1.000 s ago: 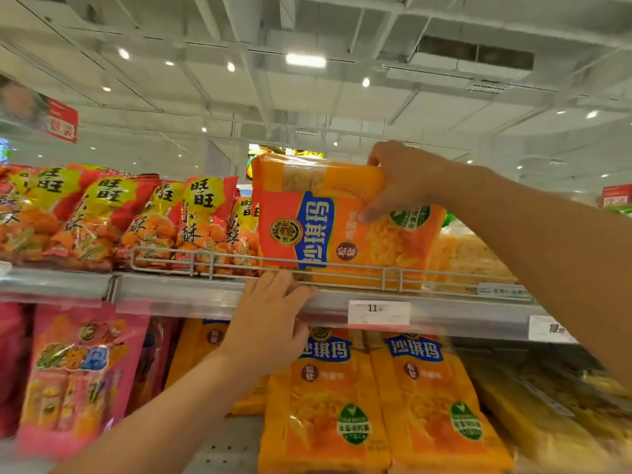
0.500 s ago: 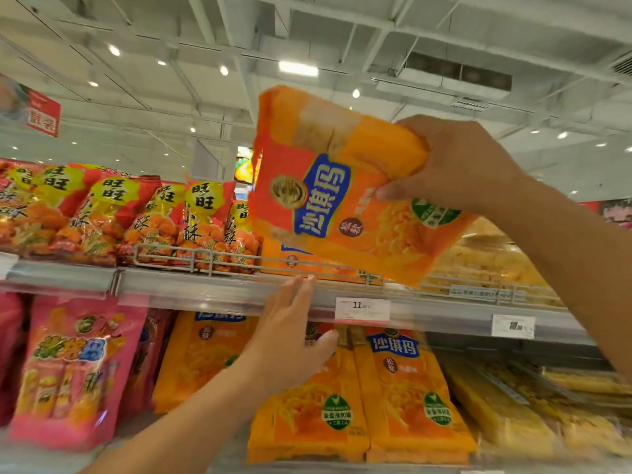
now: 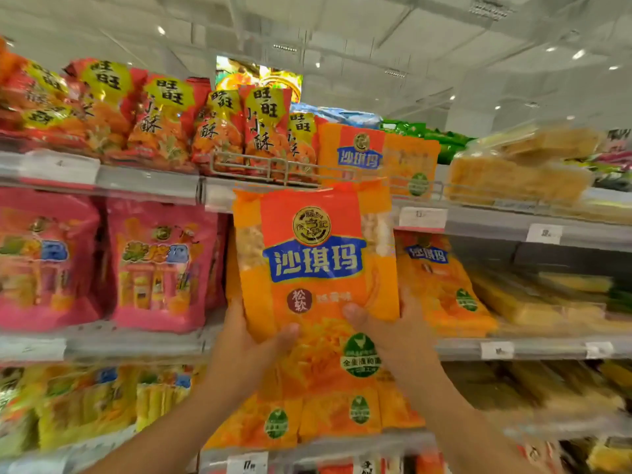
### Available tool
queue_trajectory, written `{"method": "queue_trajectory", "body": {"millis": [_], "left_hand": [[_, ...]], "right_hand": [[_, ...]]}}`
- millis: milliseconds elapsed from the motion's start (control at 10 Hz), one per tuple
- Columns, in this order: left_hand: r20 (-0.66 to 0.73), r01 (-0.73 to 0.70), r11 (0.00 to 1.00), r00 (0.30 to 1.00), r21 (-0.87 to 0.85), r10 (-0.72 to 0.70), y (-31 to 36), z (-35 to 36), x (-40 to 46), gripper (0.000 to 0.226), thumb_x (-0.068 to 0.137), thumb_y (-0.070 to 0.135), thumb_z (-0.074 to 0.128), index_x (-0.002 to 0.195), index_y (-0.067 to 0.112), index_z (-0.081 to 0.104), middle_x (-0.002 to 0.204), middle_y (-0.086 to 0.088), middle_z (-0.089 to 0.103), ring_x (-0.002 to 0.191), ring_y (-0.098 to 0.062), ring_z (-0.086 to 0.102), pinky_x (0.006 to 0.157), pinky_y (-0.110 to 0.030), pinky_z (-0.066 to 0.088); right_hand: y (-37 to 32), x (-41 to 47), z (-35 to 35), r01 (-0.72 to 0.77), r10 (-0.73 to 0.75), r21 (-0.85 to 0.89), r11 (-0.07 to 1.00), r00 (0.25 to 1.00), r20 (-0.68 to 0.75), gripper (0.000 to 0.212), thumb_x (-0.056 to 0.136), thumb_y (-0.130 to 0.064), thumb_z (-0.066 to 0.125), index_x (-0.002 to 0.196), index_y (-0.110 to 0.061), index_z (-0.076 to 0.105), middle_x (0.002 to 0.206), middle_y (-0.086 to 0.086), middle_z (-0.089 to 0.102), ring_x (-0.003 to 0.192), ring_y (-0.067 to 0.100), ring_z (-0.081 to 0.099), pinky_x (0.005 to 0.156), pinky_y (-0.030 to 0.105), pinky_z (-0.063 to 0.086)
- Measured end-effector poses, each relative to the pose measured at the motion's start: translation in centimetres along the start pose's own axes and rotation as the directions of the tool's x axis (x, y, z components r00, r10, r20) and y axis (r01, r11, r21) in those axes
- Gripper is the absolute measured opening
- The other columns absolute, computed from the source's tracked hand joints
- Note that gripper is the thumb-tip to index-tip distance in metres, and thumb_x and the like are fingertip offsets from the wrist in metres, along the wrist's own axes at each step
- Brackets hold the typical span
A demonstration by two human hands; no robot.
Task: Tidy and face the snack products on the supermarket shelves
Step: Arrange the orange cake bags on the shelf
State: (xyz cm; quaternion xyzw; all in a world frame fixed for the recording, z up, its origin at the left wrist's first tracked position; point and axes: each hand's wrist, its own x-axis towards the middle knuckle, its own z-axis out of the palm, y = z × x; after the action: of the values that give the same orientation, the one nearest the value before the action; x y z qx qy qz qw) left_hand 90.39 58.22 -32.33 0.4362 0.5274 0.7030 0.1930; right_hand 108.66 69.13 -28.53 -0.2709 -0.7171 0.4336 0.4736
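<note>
1. We have brought the glossy orange plastic snack bag (image 3: 314, 268) down from the top shelf (image 3: 147, 181).
2. Our left hand (image 3: 246, 350) and right hand (image 3: 390, 340) grip its lower sides, before the middle shelf's front edge (image 3: 136, 347).
3. We should set it upright, label forward.

The orange snack bag (image 3: 314, 268) is glossy plastic film; the shelf guard rail (image 3: 273, 167) is matt metal wire.

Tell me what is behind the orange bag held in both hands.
The orange bag covers part of the middle shelf. A matching orange bag shows at its right, pink bags at its left. Its top overlaps the upper shelf edge. What lies directly behind is covered.
</note>
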Motion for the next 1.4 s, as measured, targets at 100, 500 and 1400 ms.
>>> {"method": "queue_trajectory", "body": {"millis": [100, 500, 1400], "left_hand": [[0.014, 0.067, 0.992, 0.998, 0.111, -0.069, -1.9, -3.9, -1.9, 0.079, 0.067, 0.047, 0.083, 0.129, 0.050, 0.034, 0.111, 0.025, 0.066, 0.097, 0.002, 0.067, 0.067, -0.021, 0.058], [0.039, 0.066, 0.904, 0.995, 0.423, -0.091, -2.6, -8.1, 1.1, 0.098, 0.053, 0.082, 0.067, 0.132, 0.073, 0.010, 0.118, 0.043, 0.050, 0.102, 0.007, 0.058, 0.082, -0.021, 0.052], [-0.098, 0.201, 0.770, 0.979, 0.605, -0.179, -5.6, -5.1, 12.5, 0.098, 0.087, 0.025, 0.071, 0.155, 0.023, 0.000, 0.149, -0.003, 0.038, 0.132, -0.026, 0.043, 0.096, -0.033, 0.040]], "right_hand": [[2.2, -2.9, 3.7, -0.082, 0.081, 0.028, 0.996, 0.996, 0.035, 0.051, 0.064, -0.057, 0.080, 0.104, -0.066, 0.050, 0.095, -0.032, 0.068, 0.084, -0.009, 0.065, 0.062, 0.011, 0.050], [4.9, 0.7, 8.9, -0.422, 0.421, 0.220, 0.879, 0.905, 0.056, 0.070, 0.061, -0.051, 0.084, 0.122, -0.035, 0.055, 0.107, -0.009, 0.071, 0.096, 0.019, 0.069, 0.086, 0.049, 0.055], [8.0, 14.1, 12.8, -0.070, 0.059, -0.299, 0.952, 0.997, -0.047, 0.048, 0.094, -0.029, 0.061, 0.134, -0.009, 0.041, 0.102, 0.009, 0.068, 0.094, 0.029, 0.066, 0.071, 0.031, 0.049]]}}
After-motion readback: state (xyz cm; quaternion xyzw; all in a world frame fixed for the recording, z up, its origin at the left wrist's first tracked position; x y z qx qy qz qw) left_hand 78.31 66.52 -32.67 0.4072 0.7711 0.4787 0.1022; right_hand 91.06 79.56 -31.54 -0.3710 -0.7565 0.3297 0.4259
